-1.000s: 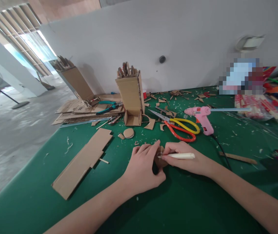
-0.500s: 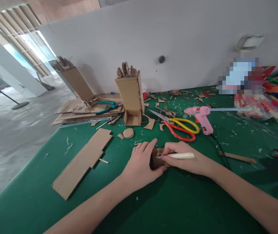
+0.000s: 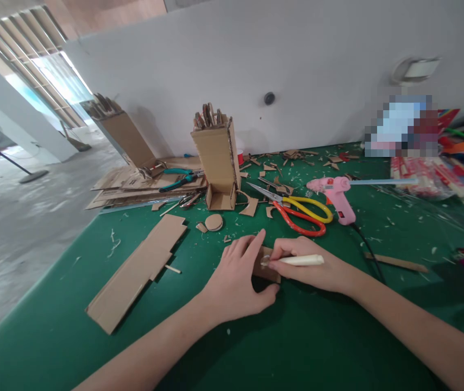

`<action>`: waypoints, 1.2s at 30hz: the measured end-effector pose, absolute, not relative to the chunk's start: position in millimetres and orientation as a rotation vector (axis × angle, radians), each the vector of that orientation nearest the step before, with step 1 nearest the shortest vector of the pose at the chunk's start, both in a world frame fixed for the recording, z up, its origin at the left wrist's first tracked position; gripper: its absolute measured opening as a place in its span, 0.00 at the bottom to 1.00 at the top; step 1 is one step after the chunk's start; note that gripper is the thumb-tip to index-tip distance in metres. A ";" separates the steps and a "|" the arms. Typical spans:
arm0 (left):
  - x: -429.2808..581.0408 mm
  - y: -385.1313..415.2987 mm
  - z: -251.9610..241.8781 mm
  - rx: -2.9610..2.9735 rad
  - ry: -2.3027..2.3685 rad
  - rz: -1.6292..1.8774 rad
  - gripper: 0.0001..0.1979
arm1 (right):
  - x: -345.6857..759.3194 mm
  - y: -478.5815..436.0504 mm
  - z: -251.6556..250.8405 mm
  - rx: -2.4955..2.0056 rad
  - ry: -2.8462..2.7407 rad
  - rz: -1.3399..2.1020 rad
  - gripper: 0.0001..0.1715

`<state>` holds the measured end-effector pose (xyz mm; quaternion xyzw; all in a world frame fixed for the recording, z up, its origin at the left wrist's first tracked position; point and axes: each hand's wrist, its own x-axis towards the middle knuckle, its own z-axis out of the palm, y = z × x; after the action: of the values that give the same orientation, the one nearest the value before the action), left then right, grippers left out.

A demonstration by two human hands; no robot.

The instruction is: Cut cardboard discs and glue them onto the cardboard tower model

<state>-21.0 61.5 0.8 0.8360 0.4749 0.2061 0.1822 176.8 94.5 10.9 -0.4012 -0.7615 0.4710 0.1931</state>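
My right hand (image 3: 303, 263) pinches a cream-coloured pen (image 3: 305, 260), its tip end over a small piece of cardboard (image 3: 270, 273). Something small and pale shows on that cardboard beside the fingertips; I cannot make it out. Across the left part of the piece lies my left hand (image 3: 242, 271), fingers stretched out and thumb spread away toward me. Much of the cardboard is hidden beneath both hands. Beyond them are scissors (image 3: 303, 212) with yellow and red handles, a pair of round cardboard discs (image 3: 214, 222) and small scraps.
A long cardboard strip (image 3: 134, 274) lies at left. Behind stand two cardboard holders, one in the middle (image 3: 215, 163) and one farther left (image 3: 128, 136). Teal-handled pliers (image 3: 179, 179) rest near stacked cardboard (image 3: 113, 195). A pink glue gun (image 3: 340, 198) trails its cord at right.
My left thumb has moved off the cardboard's near edge, and the piece has turned slightly, showing its near corner. My right hand keeps the pen in nearly the same place.
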 end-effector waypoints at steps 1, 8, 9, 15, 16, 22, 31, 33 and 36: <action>-20.3 61.0 0.7 2.350 1.388 0.574 0.44 | 176.8 94.6 10.6 -1.138 -2.139 1.308 0.10; -15.5 60.9 -2.4 2.360 1.522 0.570 0.42 | 176.1 95.8 8.9 -1.125 -2.152 1.294 0.12; -15.0 60.7 -2.2 2.372 1.525 0.580 0.41 | 175.9 95.9 9.0 -1.121 -2.149 1.299 0.12; -13.8 59.8 -1.1 2.425 1.506 0.607 0.41 | 175.9 95.7 10.0 -1.089 -2.141 1.310 0.13; -14.1 59.9 -1.1 2.422 1.501 0.609 0.41 | 176.0 95.6 10.1 -1.093 -2.142 1.301 0.14; -16.1 60.0 -1.6 2.404 1.444 0.624 0.39 | 176.1 95.1 8.6 -1.117 -2.155 1.280 0.13; -17.8 63.1 -4.2 2.386 1.485 0.634 0.37 | 175.7 95.3 8.5 -1.085 -2.127 1.290 0.12; -17.9 63.9 -4.7 2.379 1.469 0.648 0.37 | 176.2 95.2 7.0 -1.087 -2.126 1.300 0.12; -17.8 64.1 -4.5 2.373 1.453 0.646 0.37 | 177.0 95.6 5.1 -1.094 -2.133 1.298 0.13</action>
<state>-17.8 64.1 -4.5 0.8223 0.5034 0.2240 0.1421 177.0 95.6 5.1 -0.3925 -0.7657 0.4659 0.2063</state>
